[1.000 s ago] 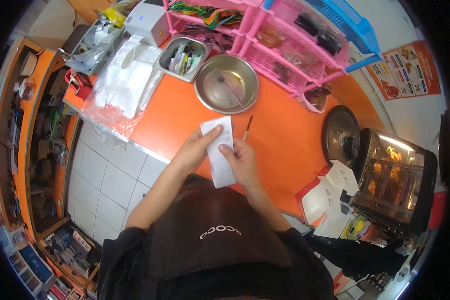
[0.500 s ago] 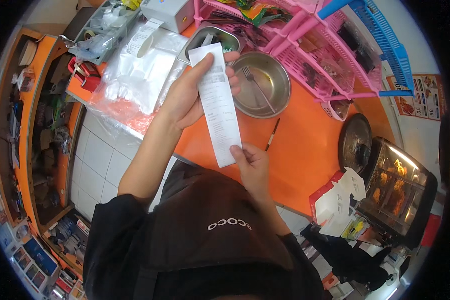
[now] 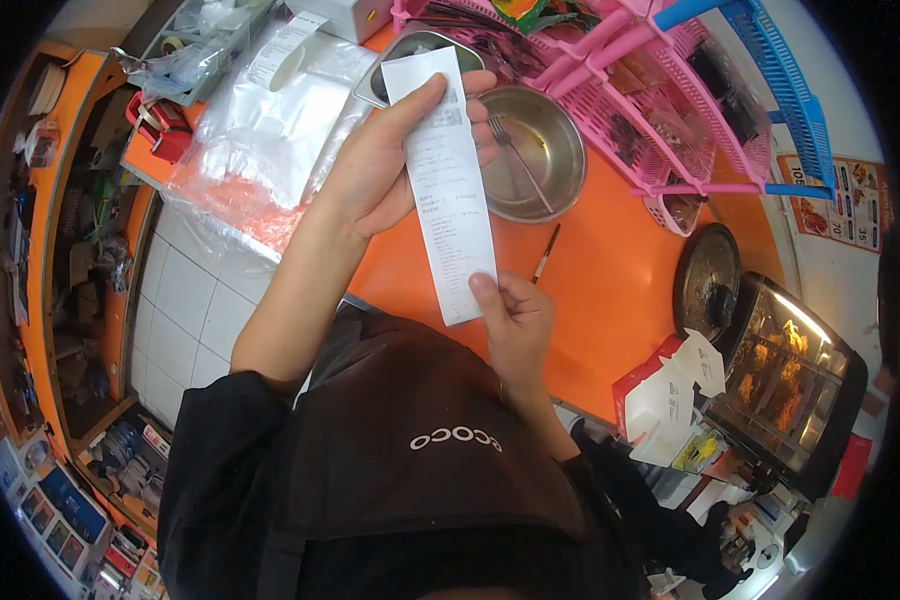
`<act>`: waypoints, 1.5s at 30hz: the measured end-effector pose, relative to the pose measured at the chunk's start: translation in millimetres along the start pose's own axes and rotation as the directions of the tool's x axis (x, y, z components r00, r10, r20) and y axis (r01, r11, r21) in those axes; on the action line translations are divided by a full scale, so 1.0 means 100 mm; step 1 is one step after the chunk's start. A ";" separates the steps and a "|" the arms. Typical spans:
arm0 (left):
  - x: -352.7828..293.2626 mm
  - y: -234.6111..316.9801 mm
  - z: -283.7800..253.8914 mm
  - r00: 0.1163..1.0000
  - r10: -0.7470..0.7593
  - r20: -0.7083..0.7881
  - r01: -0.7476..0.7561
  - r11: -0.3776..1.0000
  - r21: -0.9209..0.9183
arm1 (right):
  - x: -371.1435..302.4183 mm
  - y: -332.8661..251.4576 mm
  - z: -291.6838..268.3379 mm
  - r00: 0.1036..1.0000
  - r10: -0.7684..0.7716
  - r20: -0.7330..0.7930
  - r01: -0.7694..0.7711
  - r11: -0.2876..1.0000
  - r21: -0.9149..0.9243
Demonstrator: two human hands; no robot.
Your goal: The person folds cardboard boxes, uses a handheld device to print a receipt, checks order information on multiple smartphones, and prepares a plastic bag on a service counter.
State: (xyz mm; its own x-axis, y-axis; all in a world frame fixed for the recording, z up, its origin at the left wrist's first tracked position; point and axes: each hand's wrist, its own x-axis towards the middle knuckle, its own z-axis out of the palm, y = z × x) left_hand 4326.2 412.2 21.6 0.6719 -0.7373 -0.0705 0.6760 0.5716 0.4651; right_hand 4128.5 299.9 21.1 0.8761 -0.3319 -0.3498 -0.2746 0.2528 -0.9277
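Observation:
A long white printed receipt (image 3: 448,215) is stretched between both my hands over the orange counter. My left hand (image 3: 385,165) grips its upper part, thumb on the front and fingers behind. Its lower right corner is pinched by my right hand (image 3: 518,320), with the thumb on top. Behind the receipt is a round metal bowl (image 3: 560,150) with a fork (image 3: 520,165) lying in it. A small rectangular metal tray (image 3: 373,88) sits partly hidden behind the paper. To the right of the receipt lies a slim pen-like stick (image 3: 545,255).
Clear plastic bags (image 3: 280,130) pile up at the left of the counter (image 3: 590,300), beside a red tape dispenser (image 3: 158,125). Pink basket racks (image 3: 610,110) stand at the back right. A dark round lid (image 3: 708,285), an open white-and-red box (image 3: 670,395) and a lit food warmer (image 3: 790,375) are at right.
The camera view has shifted slightly. Both hands still hold the receipt, which sits a little higher and farther right in view. Lower right, a dark-clothed figure has shifted position.

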 end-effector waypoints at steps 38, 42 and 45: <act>-0.07 -0.22 -0.35 0.820 0.523 -0.234 -0.233 0.677 0.698 | 2.83 -0.93 -1.64 0.629 -0.774 -0.069 0.178 0.230 -0.957; -0.16 -0.32 -0.24 0.794 0.605 -0.060 -0.157 0.299 0.941 | 2.40 -0.97 -1.38 0.527 -0.848 -0.043 0.354 0.266 -0.897; -0.19 -0.34 -0.28 0.785 0.605 0.132 -0.175 0.012 0.985 | 1.68 -0.97 -1.01 0.539 -0.842 0.012 0.427 0.262 -0.866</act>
State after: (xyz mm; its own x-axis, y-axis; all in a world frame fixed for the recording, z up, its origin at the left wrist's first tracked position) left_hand 4298.8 416.8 -18.0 0.8966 -0.2803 0.3429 -0.4075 -0.2190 0.8865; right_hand 4262.2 127.5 38.9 0.7084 -0.3814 0.5939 -0.0410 -0.8622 -0.5048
